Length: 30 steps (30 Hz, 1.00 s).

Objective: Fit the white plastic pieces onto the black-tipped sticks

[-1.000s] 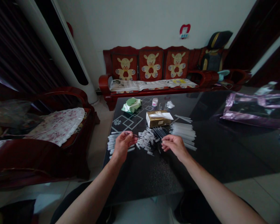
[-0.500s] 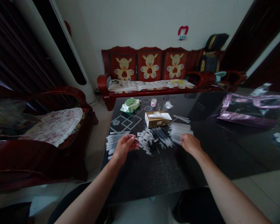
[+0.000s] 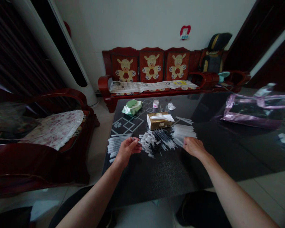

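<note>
My left hand is closed in a pinch around a thin dark stick, much of it hidden by the fingers. It hovers beside a row of whitish tubes on the table's left side. My right hand has its fingers curled at the near end of a stack of translucent white tubes, pinching one tube whose end the fingers cover. Between my hands lie a heap of short white pieces, some small black pieces and a bundle of thin dark sticks.
Behind the heaps stands a gold tissue box. Farther back are a green wipes pack, a small cup and crumpled tissue. A purple-edged clear bag sits right on the dark table. A wooden sofa stands beyond.
Both hands stay almost in place. The whole view shifts very slightly, and the right hand's fingers sit at the same tube stack, where one tube now lies more aslant.
</note>
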### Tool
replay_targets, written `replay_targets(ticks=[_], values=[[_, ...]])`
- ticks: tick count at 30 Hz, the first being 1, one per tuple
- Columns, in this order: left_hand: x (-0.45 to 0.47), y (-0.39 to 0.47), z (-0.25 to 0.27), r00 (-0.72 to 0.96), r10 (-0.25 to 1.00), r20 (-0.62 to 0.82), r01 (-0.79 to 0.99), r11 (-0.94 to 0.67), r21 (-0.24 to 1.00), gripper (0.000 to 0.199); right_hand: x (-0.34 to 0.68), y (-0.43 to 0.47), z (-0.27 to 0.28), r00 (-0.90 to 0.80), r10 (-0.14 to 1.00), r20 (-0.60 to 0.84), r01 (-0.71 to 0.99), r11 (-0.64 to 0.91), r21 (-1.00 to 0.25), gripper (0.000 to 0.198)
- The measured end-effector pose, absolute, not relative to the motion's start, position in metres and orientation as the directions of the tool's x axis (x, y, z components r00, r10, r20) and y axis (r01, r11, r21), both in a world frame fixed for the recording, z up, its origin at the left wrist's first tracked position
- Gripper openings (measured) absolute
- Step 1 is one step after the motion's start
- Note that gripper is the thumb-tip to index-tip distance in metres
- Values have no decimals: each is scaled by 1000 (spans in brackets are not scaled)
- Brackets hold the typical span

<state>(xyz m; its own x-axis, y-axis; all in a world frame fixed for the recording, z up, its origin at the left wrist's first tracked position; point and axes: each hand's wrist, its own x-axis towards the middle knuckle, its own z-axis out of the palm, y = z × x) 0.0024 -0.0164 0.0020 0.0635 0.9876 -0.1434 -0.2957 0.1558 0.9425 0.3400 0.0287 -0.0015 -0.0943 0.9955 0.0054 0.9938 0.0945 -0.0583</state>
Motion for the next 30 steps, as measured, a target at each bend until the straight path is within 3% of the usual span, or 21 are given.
replay_targets(ticks=[1,3,6,8,11,15,20,30], values=[[3,-17,3,79,987,-139,-292,157,944,36,337,28,1,-85,996,26,988,88,-127,7],[7,-20,5,142,981,-130,-279,166,946,35,326,24,7,-55,998,24,919,60,-389,8],[16,-26,7,288,951,-112,-257,190,948,35,295,13,14,-126,980,-154,536,-63,-842,16],[23,-31,7,389,914,-111,-237,216,947,38,273,6,16,-225,957,-184,238,-130,-963,19],[31,-37,4,506,853,-127,-192,254,948,44,248,0,15,-277,946,-167,-57,-190,-980,20],[37,-41,4,582,802,-132,-159,271,949,59,240,5,12,-180,971,-154,-234,-195,-952,19],[37,-42,7,627,768,-126,-157,284,946,71,241,8,9,-144,977,-157,-260,-190,-947,19],[37,-46,15,605,785,-137,-209,322,923,67,234,0,7,-264,936,-233,-209,-291,-934,18]])
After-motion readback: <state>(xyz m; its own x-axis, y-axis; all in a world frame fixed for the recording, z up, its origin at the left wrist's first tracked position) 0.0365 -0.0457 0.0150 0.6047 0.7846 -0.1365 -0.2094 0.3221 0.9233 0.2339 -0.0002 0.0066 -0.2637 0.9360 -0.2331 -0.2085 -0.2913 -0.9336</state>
